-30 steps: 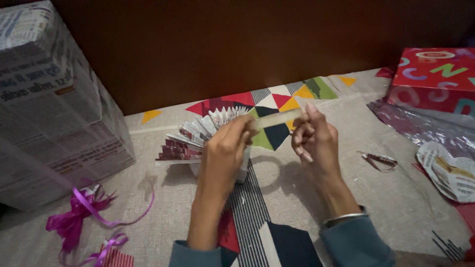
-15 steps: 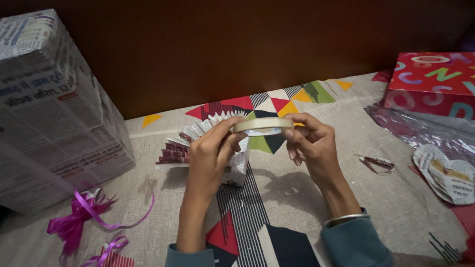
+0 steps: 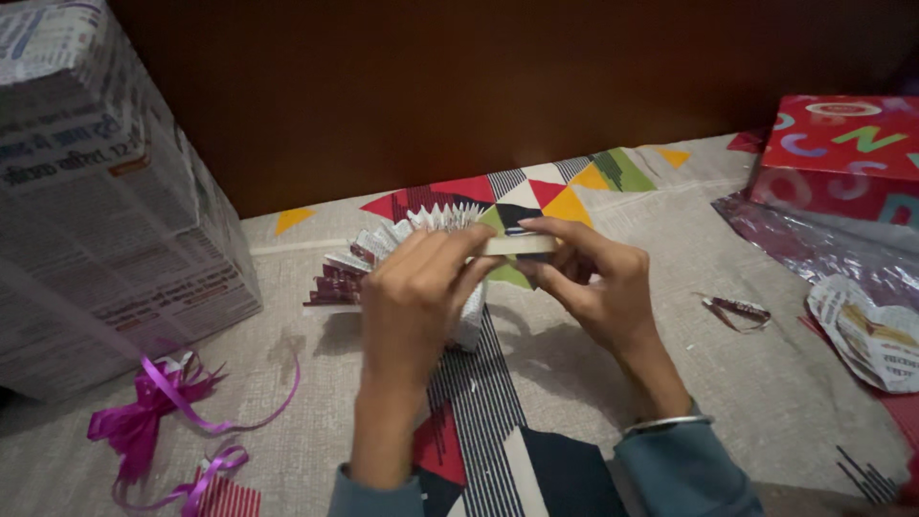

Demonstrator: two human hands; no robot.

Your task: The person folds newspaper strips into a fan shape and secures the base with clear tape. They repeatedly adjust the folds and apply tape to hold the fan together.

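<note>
Evidently both hands, left hand (image 3: 414, 287) and right hand (image 3: 595, 287), pinched a roll of tape (image 3: 522, 244) above the pleated paper fan (image 3: 402, 249) at twelve o'clock, fingers closed on its rim, where a slip could have crushed the pleats.

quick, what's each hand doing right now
left hand: closed on the tape roll
right hand: closed on the same tape roll
</note>
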